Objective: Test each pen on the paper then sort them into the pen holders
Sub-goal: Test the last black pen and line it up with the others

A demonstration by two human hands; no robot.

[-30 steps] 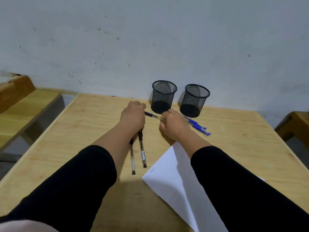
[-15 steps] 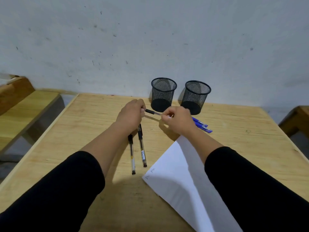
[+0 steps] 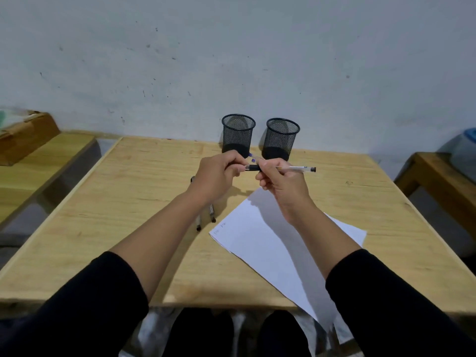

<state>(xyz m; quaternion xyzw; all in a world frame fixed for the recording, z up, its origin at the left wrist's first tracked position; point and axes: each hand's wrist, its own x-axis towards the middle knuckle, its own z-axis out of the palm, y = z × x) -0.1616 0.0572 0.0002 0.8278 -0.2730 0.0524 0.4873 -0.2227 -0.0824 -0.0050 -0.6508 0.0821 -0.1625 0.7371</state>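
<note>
Pen (image 3: pixel 291 168): held level above the table (image 3: pixel 128 202), in front of the holders — black cap end at 9 o'clock, tail at 3 o'clock.
Left hand (image 3: pixel 219 176): fingers pinch the cap end.
Right hand (image 3: pixel 280 181): fingers curled round the clear barrel.
Pen holders (image 3: pixel 238 132): two mesh cups, side by side at 12 o'clock.
Paper (image 3: pixel 260 243): lies flat at 5 o'clock of the hands.
Spare pens (image 3: pixel 211 215): two on the table, partly under the left wrist.

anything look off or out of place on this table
Only the sheet of paper: it lies askew, and its near corner hangs over the table front edge. Both mesh pen holders stand upright, and nothing looks spilled or broken.
</note>
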